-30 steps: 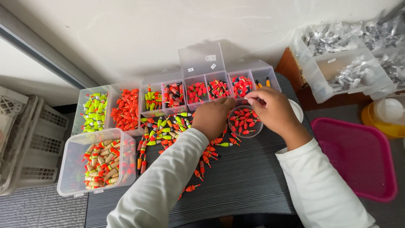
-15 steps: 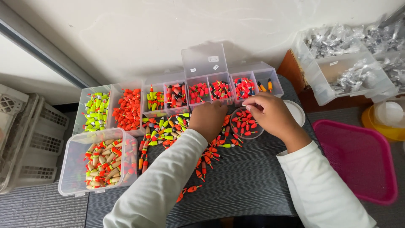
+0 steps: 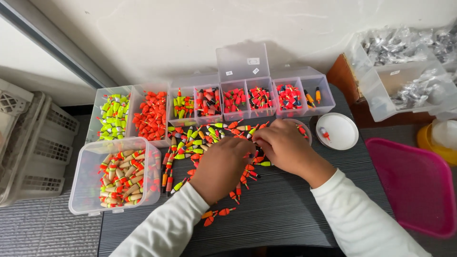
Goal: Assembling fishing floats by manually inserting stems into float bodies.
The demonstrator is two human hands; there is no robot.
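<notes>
Both hands down in the loose pile of floats [image 3: 209,138] on the dark worktop [image 3: 285,214], mid-sort by the look of it. Left hand [image 3: 223,166] lies palm-down over the middle of the pile, fingers curled forward; can't tell if it pinches anything, fingertips hidden. Right hand [image 3: 285,147] sits just beside it, touching or nearly so, fingers bent toward the pile's right edge; grip also hidden from here.

Judgement: picking and grouping floats by colour is the step in hand. Next move calls for a clean single-float pinch and a lift clear of the heap — they're small and packed together, easy to drag neighbours along.

Containers:
- Row of clear boxes [image 3: 247,100] along the wall, each filled by colour: yellow-green far left, solid orange next, then mixed red/green/black, rightmost nearly empty with a few orange ones.
- One box in that row has its lid [image 3: 243,62] standing open, two small white labels on it.
- Big clear tub [image 3: 114,173] front left, tan-and-red floats.
- Small clear cup [image 3: 304,131] mostly hidden behind the right hand.
- White round lid [image 3: 338,131] right of the hands, one red float on it.
- Pink tray [image 3: 414,185] far right.
- Clear bins [image 3: 409,76] top right with silvery bagged parts.
- White crates [image 3: 33,143] on the far left.
</notes>
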